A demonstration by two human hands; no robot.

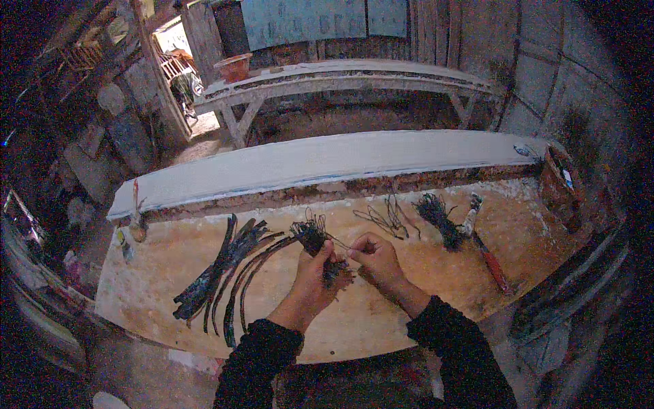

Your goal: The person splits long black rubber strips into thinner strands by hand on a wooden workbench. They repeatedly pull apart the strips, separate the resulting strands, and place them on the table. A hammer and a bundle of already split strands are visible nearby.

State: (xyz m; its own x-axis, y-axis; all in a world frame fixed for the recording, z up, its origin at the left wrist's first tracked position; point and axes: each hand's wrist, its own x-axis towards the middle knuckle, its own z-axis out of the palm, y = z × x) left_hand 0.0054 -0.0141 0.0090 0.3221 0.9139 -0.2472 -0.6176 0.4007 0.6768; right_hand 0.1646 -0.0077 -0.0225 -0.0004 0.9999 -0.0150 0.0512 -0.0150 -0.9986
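Observation:
My left hand [317,278] is closed around a bundle of thin dark strands [312,235], whose looped ends stick up above the thumb. More of the bundle shows below the fingers. My right hand [381,266] pinches a single thin strand [338,242] that runs out from the bundle's top. Left of my hands lie wide dark strips [221,269] in a pile, with narrower curved strips [248,279] beside them. Beyond my right hand are loose thin loops [392,219] and a second dark bundle [439,221].
A tool with a red handle [492,266] lies on the wooden table [402,320], right of the second bundle. A brown container [560,187] stands at the right end. Behind runs a long pale board [327,160]. Farther back, a bench [354,78] bears an orange-brown pot [234,67].

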